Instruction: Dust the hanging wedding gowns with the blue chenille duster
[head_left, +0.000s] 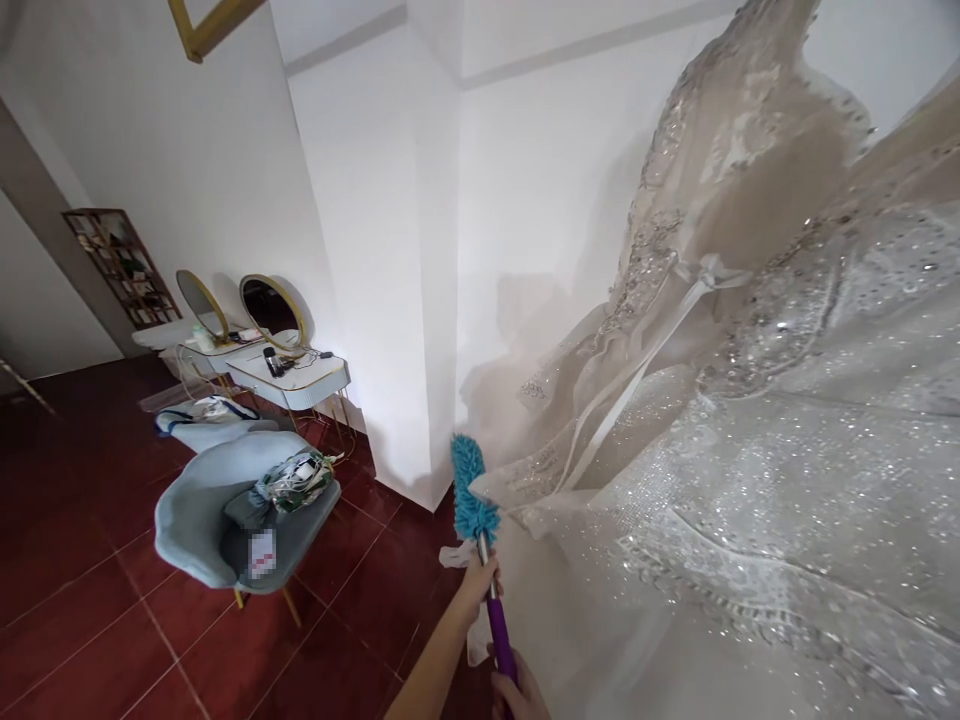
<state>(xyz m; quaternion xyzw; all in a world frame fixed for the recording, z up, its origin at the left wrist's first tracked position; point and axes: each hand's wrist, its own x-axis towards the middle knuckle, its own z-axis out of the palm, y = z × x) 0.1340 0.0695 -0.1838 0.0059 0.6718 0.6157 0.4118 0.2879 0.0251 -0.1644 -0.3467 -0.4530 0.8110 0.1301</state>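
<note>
A duster [469, 480] with a fluffy teal head, a metal shaft and a purple handle points away from me near the lower middle. My left hand [480, 580] is closed around the metal shaft just under the head. Lower down, at the bottom edge of the view, my right hand [521, 690] wraps the purple handle. The teal head touches or overlaps the pointed edge of a white sequinned gown [795, 460], which fills the right side. White ribbons tied in a bow [707, 275] hang down the gown's laced back.
To the left stands a pale blue armchair [187, 510] holding a bag of items. Behind it are a vanity table [315, 378] with round mirrors, another chair and a shelf [124, 265]. A white wall column [375, 300] rises ahead from the red tiled floor [360, 610].
</note>
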